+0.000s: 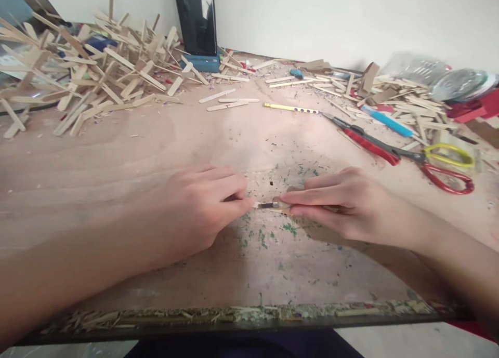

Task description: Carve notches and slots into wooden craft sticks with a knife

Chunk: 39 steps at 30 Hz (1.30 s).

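My left hand point(210, 204) is closed, thumb and fingers pinching the left end of a small pale wooden piece point(255, 205) just above the table. From the other side my right hand point(346, 204) pinches the right end of the wooden work. Between the fingertips a short dark strip with a silvery end point(268, 206) shows; its kind is too small to tell. My fingers hide most of the wood, so I cannot tell whether both hands hold one piece or two. Green shavings point(265, 237) and a tiny dark chip point(271, 183) lie around the hands.
A heap of craft sticks point(113, 72) fills the back left, beside a black upright object point(197, 20). A pencil point(292, 108), red-handled cutters point(370, 146), scissors point(448, 166) and a blue-handled tool point(388, 121) lie back right, near plastic bottles point(460, 83). Debris lines the table's front edge point(234, 314).
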Tool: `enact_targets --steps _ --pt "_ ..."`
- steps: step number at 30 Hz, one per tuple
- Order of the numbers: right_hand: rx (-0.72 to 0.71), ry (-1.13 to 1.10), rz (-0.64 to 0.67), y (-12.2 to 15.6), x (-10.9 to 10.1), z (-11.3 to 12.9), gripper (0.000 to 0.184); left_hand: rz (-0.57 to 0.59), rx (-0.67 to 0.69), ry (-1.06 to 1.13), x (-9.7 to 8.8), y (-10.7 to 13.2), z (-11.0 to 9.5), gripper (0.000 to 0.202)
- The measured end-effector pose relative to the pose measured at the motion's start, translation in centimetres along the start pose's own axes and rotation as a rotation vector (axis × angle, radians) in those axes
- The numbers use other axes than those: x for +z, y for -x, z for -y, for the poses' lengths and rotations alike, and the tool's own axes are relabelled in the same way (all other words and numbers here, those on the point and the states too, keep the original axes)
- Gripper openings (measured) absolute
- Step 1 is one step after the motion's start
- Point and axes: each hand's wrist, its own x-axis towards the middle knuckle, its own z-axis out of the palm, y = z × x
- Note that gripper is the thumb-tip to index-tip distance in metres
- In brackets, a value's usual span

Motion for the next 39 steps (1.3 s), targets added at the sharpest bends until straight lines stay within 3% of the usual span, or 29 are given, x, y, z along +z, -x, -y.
enact_targets --steps 12,18,25,28,32,39 --pt "-0.017 0.095 0.004 0.1 -0.3 0.1 0.03 0.007 -0.008 0.002 -0.1 0.0 0.0 0.04" --pt "0.048 0.266 -0.102 0.2 -0.4 0.3 0.026 -0.007 -0.007 -0.001 0.1 0.0 0.1 0.037" --pt "0.023 0.234 -0.071 0.2 -0.6 0.9 0.027 0.015 -0.012 -0.004 0.0 0.0 0.1 0.039" --pt "0.07 0.291 -0.123 0.1 -0.7 1.1 0.025 0.014 -0.013 -0.011 0.0 0.0 0.0 0.038" --pt "0.085 0.274 -0.074 0.3 -0.9 0.8 0.028 0.012 0.001 -0.016 0.0 0.1 0.1 0.038" --pt "0.102 0.297 -0.133 0.3 -0.8 0.8 0.024 0.009 -0.006 0.002 0.0 0.1 0.2 0.038"
